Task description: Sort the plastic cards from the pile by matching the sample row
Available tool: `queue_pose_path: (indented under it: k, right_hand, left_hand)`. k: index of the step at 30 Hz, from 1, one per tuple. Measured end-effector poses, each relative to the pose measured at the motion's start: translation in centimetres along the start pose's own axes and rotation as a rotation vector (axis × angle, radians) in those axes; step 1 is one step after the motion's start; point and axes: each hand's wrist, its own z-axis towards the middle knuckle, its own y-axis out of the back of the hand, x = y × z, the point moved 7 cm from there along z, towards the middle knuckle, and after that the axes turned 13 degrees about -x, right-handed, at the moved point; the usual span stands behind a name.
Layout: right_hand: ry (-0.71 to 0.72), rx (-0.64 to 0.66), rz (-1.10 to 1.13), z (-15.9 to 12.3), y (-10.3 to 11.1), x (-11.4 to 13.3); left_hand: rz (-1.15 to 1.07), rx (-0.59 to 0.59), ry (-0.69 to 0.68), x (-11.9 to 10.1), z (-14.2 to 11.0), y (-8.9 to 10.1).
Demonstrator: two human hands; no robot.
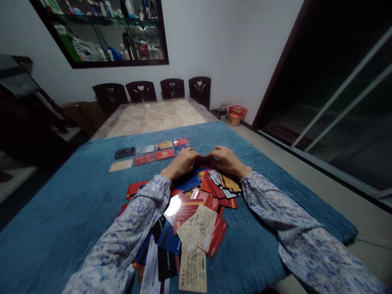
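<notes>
Between my two hands a dark red card (204, 161) is held by its ends, just above a loose heap of cards. My left hand (185, 161) grips one end with bent fingers, and my right hand (226, 159) pinches the other. Below them spreads the heap, with red cards (187, 213), beige cards (193, 269), blue cards (169, 237) and yellow cards (230, 182). Beyond my left hand lie sorted piles in rows: a black stack (125, 152), a silver card (145, 149), a yellow card (164, 145), red cards (165, 154) and a beige card (120, 165).
A blue cloth (76, 188) covers the near part of the stone-topped table (153, 114). Several dark chairs (141, 91) line the far end. On the floor at the right stand a red box and an orange bucket (234, 119), near a sliding glass door (337, 94).
</notes>
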Motion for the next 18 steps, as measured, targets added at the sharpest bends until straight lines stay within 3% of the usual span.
queue_pose_path:
  k: [7, 18]
  right_hand:
    - [-0.104, 0.009, 0.023, -0.4, -0.2, -1.1]
    - [-0.13, -0.007, 0.032, -0.4, 0.1, -1.8]
  left_hand:
    - [-0.026, -0.033, 0.038, 0.4, -0.1, -0.1]
    - [-0.075, -0.097, 0.079, 0.7, -0.2, 0.1]
